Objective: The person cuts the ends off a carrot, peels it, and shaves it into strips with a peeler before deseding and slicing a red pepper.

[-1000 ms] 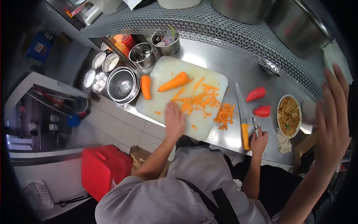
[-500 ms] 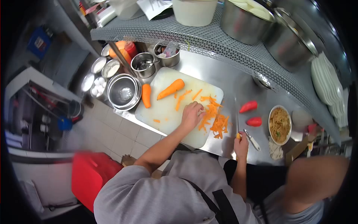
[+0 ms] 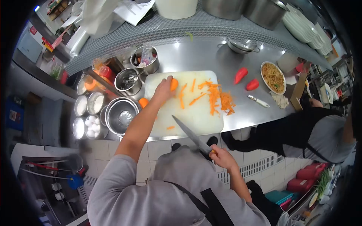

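My left hand (image 3: 163, 91) is closed over a peeled carrot (image 3: 174, 84) on the white cutting board (image 3: 200, 124); most of the carrot is hidden beneath the hand. A second carrot (image 3: 143, 102) lies at the board's left edge, partly behind my forearm. In my right hand (image 3: 224, 157) is a knife (image 3: 190, 134), gripped by its yellowish handle, its blade pointing up and left over the board's front edge. Orange carrot peelings (image 3: 214, 96) lie across the board's right side, some spilling onto the steel counter.
Steel bowls (image 3: 121, 113) and a pot (image 3: 128, 81) stand left of the board. On the right are two red pepper pieces (image 3: 240, 75), a white-handled peeler (image 3: 258, 101) and a plate of noodles (image 3: 273, 78). A mesh shelf (image 3: 181, 34) overhangs the back; a co-worker (image 3: 320, 128) stands at right.
My left hand has moved left from the peelings onto the carrot. My right hand has brought the knife from the counter at right to the board's front. The view has turned.
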Demonstrator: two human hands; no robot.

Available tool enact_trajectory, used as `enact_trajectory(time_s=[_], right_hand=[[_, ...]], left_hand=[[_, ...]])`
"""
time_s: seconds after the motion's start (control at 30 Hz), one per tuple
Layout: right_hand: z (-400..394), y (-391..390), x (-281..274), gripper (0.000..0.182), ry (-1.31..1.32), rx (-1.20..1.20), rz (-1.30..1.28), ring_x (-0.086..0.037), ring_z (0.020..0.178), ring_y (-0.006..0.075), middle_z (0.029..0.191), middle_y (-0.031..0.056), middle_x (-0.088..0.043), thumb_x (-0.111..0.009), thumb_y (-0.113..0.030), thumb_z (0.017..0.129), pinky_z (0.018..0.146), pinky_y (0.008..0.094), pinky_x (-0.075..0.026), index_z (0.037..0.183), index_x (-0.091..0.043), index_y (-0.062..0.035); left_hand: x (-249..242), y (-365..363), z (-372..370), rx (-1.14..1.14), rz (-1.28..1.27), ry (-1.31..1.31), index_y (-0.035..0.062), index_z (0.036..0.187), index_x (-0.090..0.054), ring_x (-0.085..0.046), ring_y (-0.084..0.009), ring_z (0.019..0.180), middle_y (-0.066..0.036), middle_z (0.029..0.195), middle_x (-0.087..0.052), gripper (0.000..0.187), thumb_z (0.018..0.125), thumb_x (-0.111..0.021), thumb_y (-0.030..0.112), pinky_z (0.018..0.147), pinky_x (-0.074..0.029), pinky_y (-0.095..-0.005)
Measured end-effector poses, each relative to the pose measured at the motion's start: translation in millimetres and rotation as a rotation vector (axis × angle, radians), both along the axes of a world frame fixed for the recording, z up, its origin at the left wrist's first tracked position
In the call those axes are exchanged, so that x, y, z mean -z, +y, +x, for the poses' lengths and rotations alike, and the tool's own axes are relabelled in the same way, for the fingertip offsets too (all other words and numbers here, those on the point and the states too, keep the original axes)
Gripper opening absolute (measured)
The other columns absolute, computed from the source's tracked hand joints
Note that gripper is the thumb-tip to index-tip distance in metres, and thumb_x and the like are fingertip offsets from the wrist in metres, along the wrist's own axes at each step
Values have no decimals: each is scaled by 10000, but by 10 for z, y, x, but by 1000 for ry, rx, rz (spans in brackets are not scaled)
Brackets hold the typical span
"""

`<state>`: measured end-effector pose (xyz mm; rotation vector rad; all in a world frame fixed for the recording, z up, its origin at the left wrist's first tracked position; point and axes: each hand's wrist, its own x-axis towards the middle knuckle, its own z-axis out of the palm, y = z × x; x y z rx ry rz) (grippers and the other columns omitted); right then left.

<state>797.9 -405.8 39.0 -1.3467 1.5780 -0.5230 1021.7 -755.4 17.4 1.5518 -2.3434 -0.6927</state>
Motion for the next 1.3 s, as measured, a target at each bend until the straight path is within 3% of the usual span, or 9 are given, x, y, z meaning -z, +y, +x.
enact_trajectory(time_s=[0.1, 0.33, 0.47, 0.63, 0.73, 0.9, 0.97, 1.13, 1.3], right_hand=[[350, 27, 153, 170, 46, -94, -79, -621, 514, 232, 675, 119, -631, -555, -185, 892, 527, 369, -492, 1004, -550, -57], [322, -247, 221, 245, -39, 121, 156, -640, 560, 301, 764, 172, -646, -523, -221, 895, 514, 399, -506, 1068, -543, -49], [81, -347, 219, 240, -12, 376, 86, -658, 556, 236, 703, 167, -629, -500, -191, 907, 484, 375, -509, 1083, -540, -33], [362, -682, 131, 232, 163, 445, -141, -665, 566, 317, 671, 207, -631, -528, -164, 909, 581, 439, -539, 1092, -516, -22], [833, -1094, 136, 220, 29, 267, 30, -622, 900, 485, 878, 306, -644, -516, -190, 916, 764, 523, -509, 1064, -507, -27], [712, -1299, 575, 208, 182, 299, -153, -674, 673, 392, 810, 263, -657, -495, -184, 907, 683, 477, -541, 1028, -510, -16], [348, -1236, 497, 289, 106, 473, -58, -647, 522, 224, 728, 156, -639, -481, -158, 922, 482, 349, -541, 1171, -528, -20], [-309, -928, 275, 242, -7, 743, -59, -617, 495, 189, 691, 126, -616, -481, -130, 919, 451, 335, -521, 1118, -524, 1], [-627, -614, 281, 223, 33, 781, -89, -593, 479, 179, 677, 113, -597, -484, -135, 928, 439, 321, -496, 1087, -527, 15]], left_hand=[[73, -139, 253, -126, -24, 34, 53, 1386, -394, -556, -409, 1142, -245, 1237, -545, 757, 725, -739, 182, 972, -468, -450], [33, -241, 663, -140, 59, 53, 34, 1388, -365, -525, -436, 1194, -294, 1250, -526, 768, 754, -749, 236, 997, -451, -460], [236, -174, 698, -153, -64, 105, 20, 1414, -325, -520, -458, 1189, -323, 1293, -474, 784, 782, -739, 231, 1005, -450, -465], [106, -40, 704, -225, 7, 135, 33, 1438, -290, -496, -471, 1205, -331, 1320, -433, 770, 811, -701, 207, 1018, -440, -467], [91, -16, 619, -271, 21, 138, 32, 1441, -284, -486, -475, 1203, -326, 1321, -424, 749, 821, -678, 186, 1025, -430, -470], [160, 67, 573, -298, -115, 71, 9, 1392, -373, -421, -465, 1256, -309, 1341, -409, 644, 829, -658, 140, 1070, -375, -474], [124, 197, 531, -249, -309, 78, 1, 1365, -415, -424, -461, 1257, -303, 1352, -411, 590, 838, -647, 128, 1069, -375, -479], [78, 337, 148, 71, -533, 278, -14, 1314, -495, -434, -435, 1263, -277, 1369, -430, 485, 861, -620, 105, 1069, -367, -502], [599, 248, -480, 55, -298, 149, -58, 1386, -412, -328, -422, 1383, -276, 1477, -350, 566, 921, -579, 219, 1134, -289, -510]])
